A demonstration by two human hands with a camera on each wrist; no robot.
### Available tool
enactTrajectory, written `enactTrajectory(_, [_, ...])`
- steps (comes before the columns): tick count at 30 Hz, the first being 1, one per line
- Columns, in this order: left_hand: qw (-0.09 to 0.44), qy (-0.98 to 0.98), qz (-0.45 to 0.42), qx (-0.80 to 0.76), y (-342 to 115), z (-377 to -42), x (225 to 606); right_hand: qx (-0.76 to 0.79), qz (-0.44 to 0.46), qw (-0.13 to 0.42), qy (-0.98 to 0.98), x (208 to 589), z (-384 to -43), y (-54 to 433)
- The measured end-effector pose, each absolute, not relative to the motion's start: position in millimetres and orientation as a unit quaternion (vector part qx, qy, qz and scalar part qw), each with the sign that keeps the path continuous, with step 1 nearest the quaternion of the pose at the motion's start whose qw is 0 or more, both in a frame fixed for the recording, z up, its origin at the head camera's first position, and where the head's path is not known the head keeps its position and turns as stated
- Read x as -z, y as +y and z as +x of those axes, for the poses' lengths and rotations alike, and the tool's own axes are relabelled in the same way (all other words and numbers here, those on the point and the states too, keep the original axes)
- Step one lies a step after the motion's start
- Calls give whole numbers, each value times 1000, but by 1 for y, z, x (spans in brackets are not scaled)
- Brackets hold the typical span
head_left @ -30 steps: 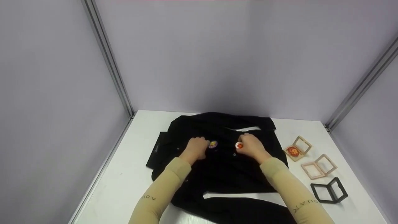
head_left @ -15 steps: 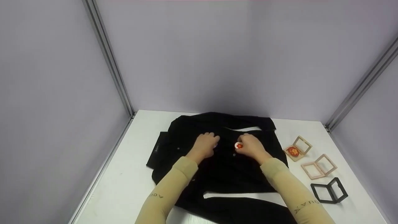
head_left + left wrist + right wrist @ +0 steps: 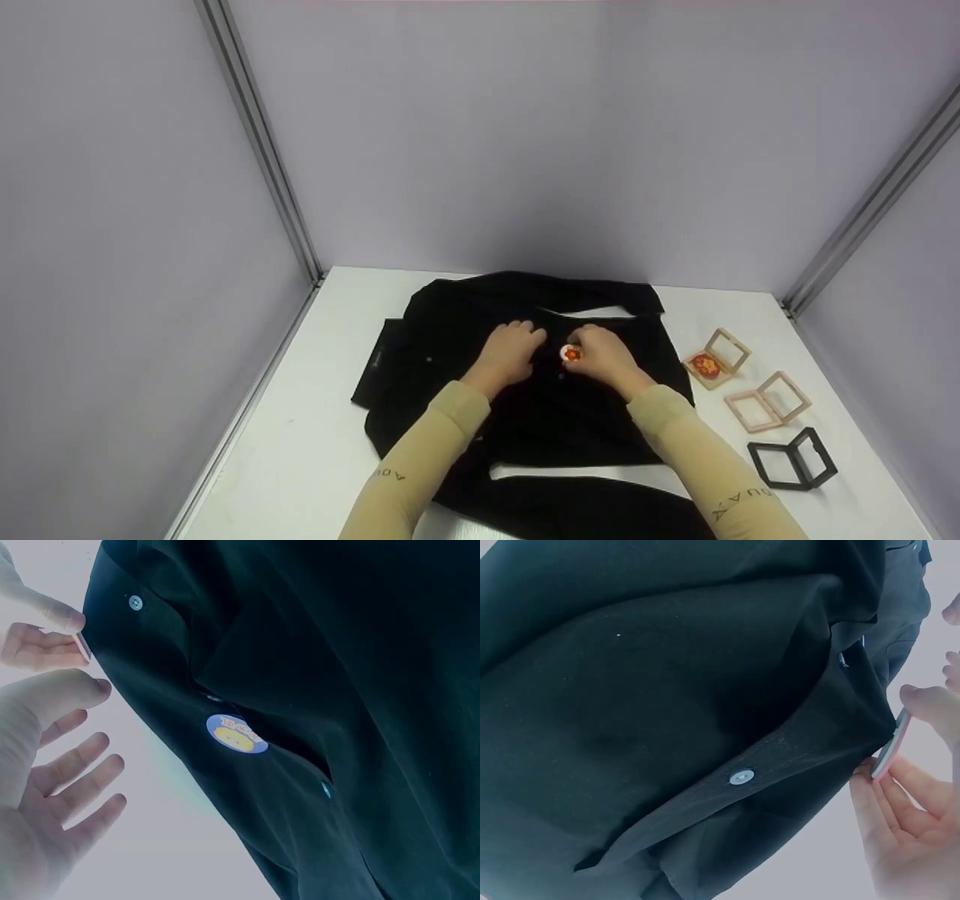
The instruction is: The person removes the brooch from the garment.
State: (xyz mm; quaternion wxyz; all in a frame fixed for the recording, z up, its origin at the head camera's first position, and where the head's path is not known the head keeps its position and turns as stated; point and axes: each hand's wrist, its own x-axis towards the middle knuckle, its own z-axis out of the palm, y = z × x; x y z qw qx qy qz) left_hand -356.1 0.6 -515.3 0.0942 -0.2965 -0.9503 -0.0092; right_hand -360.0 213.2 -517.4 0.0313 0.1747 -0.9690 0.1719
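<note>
A black button-up shirt [image 3: 480,315] lies spread on the table. My right hand [image 3: 604,355] pinches a round white button badge with a red flower design [image 3: 571,353] at the shirt's front. In the right wrist view this badge [image 3: 892,746] shows edge-on between thumb and fingers, right at the fabric's edge. Just left of it, my left hand [image 3: 511,352] hovers over the shirt, its fingers spread and relaxed in the left wrist view. A purple-and-yellow round badge [image 3: 236,733] sits on the shirt near the button line; in the head view the left hand hides it.
On the right of the white table [image 3: 292,450] stand three small hinged display frames: a wooden one [image 3: 729,348] with a red-orange badge in it, a pale pink one [image 3: 752,411], and a black one [image 3: 802,485]. Grey panels [image 3: 480,135] enclose the table.
The left hand has moved right across the shirt, past the purple badge and covering it, toward the right hand. The right hand and its badge have shifted only slightly left.
</note>
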Motion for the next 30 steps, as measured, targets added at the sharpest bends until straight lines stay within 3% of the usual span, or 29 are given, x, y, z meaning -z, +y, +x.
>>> enactTrajectory(30, [120, -931, -343, 30, 20, -353, 526, -240, 203, 35, -949, 518, -357, 206])
